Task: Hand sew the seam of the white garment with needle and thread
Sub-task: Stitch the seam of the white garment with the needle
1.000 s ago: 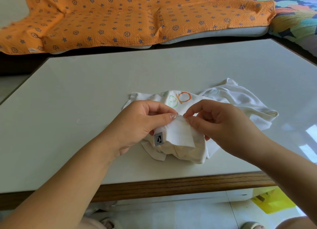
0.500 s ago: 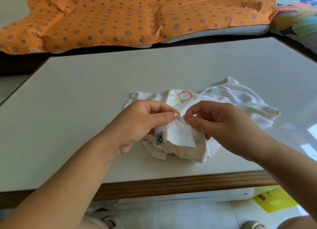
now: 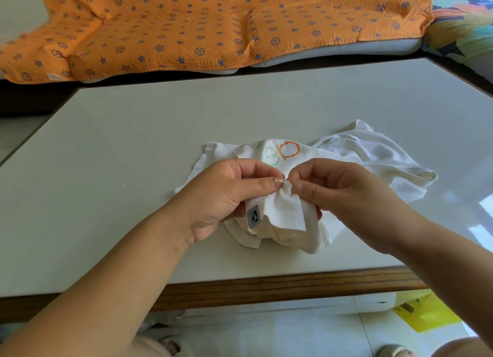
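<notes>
White garment (image 3: 373,156) edge pinched by left hand (image 3: 224,196), right hand (image 3: 344,193); needle (image 3: 281,180) between; table (image 3: 160,132) front edge near.

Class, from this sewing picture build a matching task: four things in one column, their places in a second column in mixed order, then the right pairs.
1 white garment
2 orange blanket
3 grey label
4 yellow bag

A on the floor, lower right
B beyond the far edge of the table
C pinched by the left hand and right hand
D on a garment fold below the left thumb

Pairs: 1-C, 2-B, 3-D, 4-A
</notes>
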